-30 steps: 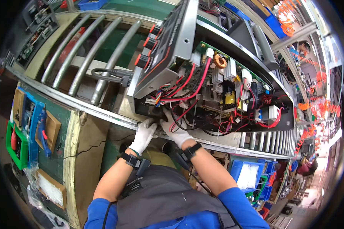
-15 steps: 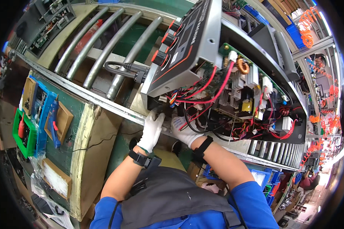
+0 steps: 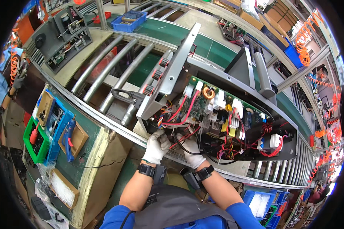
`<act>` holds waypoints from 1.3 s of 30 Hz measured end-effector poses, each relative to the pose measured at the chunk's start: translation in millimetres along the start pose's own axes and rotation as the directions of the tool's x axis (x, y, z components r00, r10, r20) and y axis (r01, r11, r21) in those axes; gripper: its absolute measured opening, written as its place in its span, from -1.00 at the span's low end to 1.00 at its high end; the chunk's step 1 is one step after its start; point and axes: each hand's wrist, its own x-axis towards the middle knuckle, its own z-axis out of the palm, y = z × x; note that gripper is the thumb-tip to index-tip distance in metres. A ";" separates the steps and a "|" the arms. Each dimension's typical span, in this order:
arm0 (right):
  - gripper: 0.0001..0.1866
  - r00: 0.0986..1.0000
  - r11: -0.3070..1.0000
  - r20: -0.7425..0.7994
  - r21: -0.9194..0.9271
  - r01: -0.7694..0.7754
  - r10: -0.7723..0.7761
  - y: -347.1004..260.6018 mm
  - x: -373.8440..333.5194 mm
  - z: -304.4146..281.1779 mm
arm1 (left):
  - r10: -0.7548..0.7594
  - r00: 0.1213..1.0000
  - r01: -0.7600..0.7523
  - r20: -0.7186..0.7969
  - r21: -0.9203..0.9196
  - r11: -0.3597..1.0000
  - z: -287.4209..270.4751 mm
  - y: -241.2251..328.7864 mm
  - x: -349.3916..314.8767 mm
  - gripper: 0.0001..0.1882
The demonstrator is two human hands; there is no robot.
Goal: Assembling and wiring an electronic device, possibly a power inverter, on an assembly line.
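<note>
An open black metal chassis (image 3: pixel 239 88) lies on a roller conveyor, its knobbed front panel (image 3: pixel 168 82) toward the left. Inside are a green circuit board (image 3: pixel 202 82), pale heat sinks and bundled wires. My left hand (image 3: pixel 156 148), in a white glove, is at the chassis's near left corner below the coloured wires (image 3: pixel 161 117). Its fingers are curled together; whatever lies between them is too small to make out. Just to the right, my gloved right hand (image 3: pixel 192 152) reaches in at the near edge, beside black cables (image 3: pixel 176 139). Wires and cables partly cover its fingertips.
A thick grey cable (image 3: pixel 124 94) leaves the front panel over the rollers (image 3: pixel 120 72). On the green side bench at left are a green bin (image 3: pixel 36 147), a blue tray (image 3: pixel 59 128) and a blue-handled tool (image 3: pixel 68 141). Another opened unit (image 3: pixel 63 40) stands farther left.
The view has shifted, so the chassis appears lower and shows more from above. My left fingers are more curled now. Both hands stay at the chassis's near left corner.
</note>
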 end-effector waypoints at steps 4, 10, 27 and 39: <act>-0.69 0.940 0.646 0.338 0.710 -0.282 0.040 11.7 18.3 10.9 | -0.024 0.926 0.022 -0.378 -0.009 1.000 2.1 -0.8 6.9 -0.83; -0.70 0.935 0.009 0.342 0.939 -0.343 -0.096 4.8 18.2 13.8 | -0.122 0.980 0.097 -0.159 -0.155 0.983 -24.0 6.6 32.6 -0.88; -0.58 0.851 0.985 0.496 -0.085 -0.147 0.170 26.6 -112.4 -64.0 | -0.048 0.997 0.081 -0.066 0.883 0.463 -37.4 72.0 -29.5 -0.66; -0.65 0.665 0.956 -0.692 0.259 -0.135 0.281 8.8 -283.3 -199.4 | -0.412 0.900 0.151 -0.143 0.988 -0.014 -3.7 42.6 -70.9 -0.73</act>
